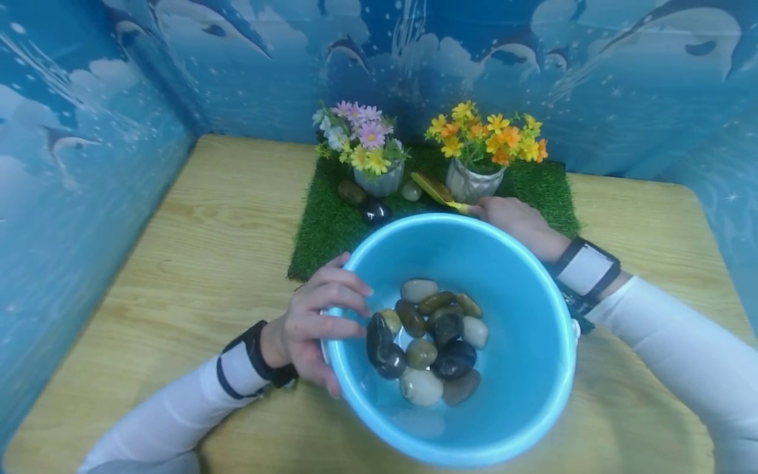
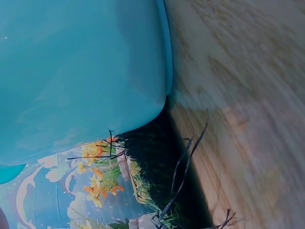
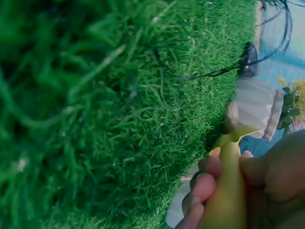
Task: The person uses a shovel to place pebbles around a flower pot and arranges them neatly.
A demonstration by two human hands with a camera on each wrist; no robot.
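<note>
A light-blue bucket (image 1: pixel 527 316) stands in front of me in the head view, with several smooth stones (image 1: pixel 422 354) in black, brown and white at its bottom. My left hand (image 1: pixel 322 322) grips its left rim, fingers over the edge and thumb outside. The bucket's outer wall (image 2: pixel 81 71) fills much of the left wrist view. Behind the bucket, my right hand (image 1: pixel 518 220) holds a small yellow shovel (image 1: pixel 435 189) by its handle. The right wrist view shows fingers and thumb around the yellow handle (image 3: pixel 226 186), above artificial grass (image 3: pixel 143 114).
A green grass mat (image 1: pixel 320 237) lies behind the bucket on the wooden table (image 1: pixel 195 230). Two potted flower arrangements stand on it, one pink (image 1: pixel 372 135), one orange (image 1: pixel 508 137). Near the pots lie a brown stone (image 1: pixel 352 192), a black stone (image 1: pixel 376 212) and a pale stone (image 1: pixel 411 191).
</note>
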